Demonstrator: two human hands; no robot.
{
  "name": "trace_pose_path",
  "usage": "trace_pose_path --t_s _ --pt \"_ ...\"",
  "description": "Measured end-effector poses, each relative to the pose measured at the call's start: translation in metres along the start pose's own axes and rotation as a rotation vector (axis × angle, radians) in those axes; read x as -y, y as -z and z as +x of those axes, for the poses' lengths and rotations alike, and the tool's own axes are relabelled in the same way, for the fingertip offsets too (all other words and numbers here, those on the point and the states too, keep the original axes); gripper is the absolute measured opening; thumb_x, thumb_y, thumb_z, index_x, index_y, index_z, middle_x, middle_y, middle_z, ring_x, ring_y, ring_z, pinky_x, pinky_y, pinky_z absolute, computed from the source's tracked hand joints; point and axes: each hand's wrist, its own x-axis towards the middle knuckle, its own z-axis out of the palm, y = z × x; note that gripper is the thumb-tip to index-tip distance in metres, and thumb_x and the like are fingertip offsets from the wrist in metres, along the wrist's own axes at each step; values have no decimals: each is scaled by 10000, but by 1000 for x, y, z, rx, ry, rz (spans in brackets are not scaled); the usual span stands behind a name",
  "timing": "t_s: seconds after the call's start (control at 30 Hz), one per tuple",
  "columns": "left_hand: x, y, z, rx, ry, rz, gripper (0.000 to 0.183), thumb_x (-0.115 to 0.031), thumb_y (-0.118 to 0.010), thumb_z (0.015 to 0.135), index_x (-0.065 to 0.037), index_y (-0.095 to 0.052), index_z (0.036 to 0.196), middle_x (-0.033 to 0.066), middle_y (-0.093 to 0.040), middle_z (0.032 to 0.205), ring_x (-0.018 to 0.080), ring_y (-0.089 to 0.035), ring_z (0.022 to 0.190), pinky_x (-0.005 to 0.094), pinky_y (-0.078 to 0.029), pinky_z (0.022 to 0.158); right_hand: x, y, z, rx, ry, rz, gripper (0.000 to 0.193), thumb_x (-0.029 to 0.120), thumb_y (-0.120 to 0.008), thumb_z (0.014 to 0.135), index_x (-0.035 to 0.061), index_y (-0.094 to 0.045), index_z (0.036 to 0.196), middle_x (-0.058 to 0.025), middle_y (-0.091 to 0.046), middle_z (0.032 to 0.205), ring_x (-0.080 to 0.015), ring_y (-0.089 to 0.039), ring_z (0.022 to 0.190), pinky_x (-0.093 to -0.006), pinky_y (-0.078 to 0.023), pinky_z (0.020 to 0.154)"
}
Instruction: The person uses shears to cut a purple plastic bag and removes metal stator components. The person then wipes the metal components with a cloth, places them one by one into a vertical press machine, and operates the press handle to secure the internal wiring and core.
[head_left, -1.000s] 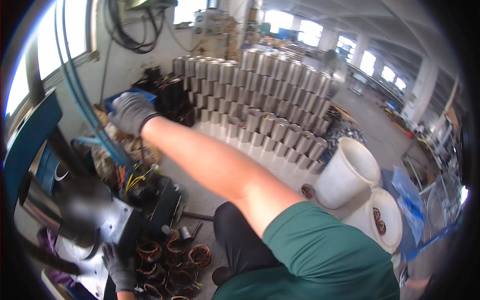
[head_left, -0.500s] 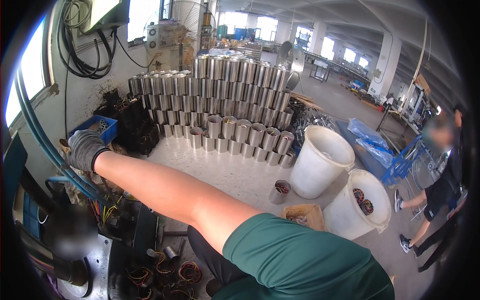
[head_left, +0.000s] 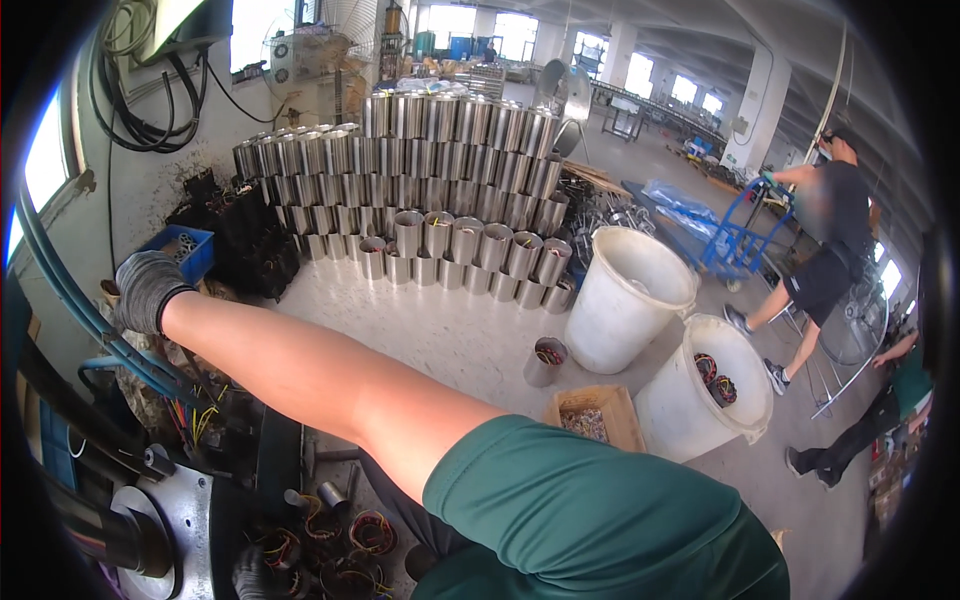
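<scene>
My right arm in a green sleeve reaches across to the left. My right hand (head_left: 148, 292), in a grey knit glove, is closed beside the blue hoses (head_left: 75, 290); a small brown piece shows at its far edge, and what it grips is mostly hidden. At the lower edge, my left hand (head_left: 254, 574), in a dark glove, shows only in part, its fingers unclear. It is next to wire-wound motor stators (head_left: 373, 533) with coloured leads and beside the grey metal machine plate (head_left: 198, 520) bearing a thick round shaft (head_left: 130, 540).
Stacked metal cylinders (head_left: 425, 145) form a wall ahead. A blue bin (head_left: 202, 262) holds metal parts. To the right stand a white tub (head_left: 622, 310), another white tub (head_left: 665, 410) with stators, a cardboard box (head_left: 625, 420) and a lone cylinder (head_left: 540, 370). A person (head_left: 835, 220) handles a blue cart (head_left: 735, 245).
The view has shifted slightly, and my right hand stays by the hoses. A dark-gloved hand now shows at the lower edge. The person on the right has moved to the blue cart.
</scene>
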Motion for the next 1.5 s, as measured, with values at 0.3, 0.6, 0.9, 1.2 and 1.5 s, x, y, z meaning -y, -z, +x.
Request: trace_pose_path --t_s 0.3,0.6,0.9,1.2,1.5 --pt "22 3 -7 42 29 -20 349 -262 -586 1029 -60 -661 1304 157 -709 1109 266 -669 901 415 -562 760 -13 -5 1 -46 -18 30 312 293 -634 854 36 -798 923 -205 -751 875 -363 -731 832 -476 -583 789" --pt "53 1 -27 35 66 -40 328 -275 -588 1039 -96 -673 1300 130 -715 1081 239 -677 842 400 -579 696 -6 0 -9 -71 -54 87 378 361 -660 859 5 -785 889 -217 -748 864 -361 -736 858 -457 -587 819" --pt "19 15 -37 87 169 -67 439 -190 -757 829 -4 -668 1217 213 -677 1194 382 -652 1143 463 -523 979 -9 11 -13 -94 -4 15 371 355 -628 879 26 -796 910 -230 -743 890 -373 -734 878 -473 -581 793" --pt "-32 31 -32 -543 -140 -480 205 -25 -687 906 7 -702 1108 123 -701 1030 227 -683 963 325 -532 888 -17 12 -23 -74 51 38 397 376 -599 906 17 -769 894 -237 -737 936 -393 -721 947 -503 -559 900" --pt "19 45 -32 -939 183 -1112 245 -193 -688 966 -11 -735 1123 81 -734 1043 171 -653 949 319 -522 890 -76 17 -165 -25 607 -84 218 297 -701 914 83 -682 945 -135 -651 910 -357 -659 866 -461 -529 733"
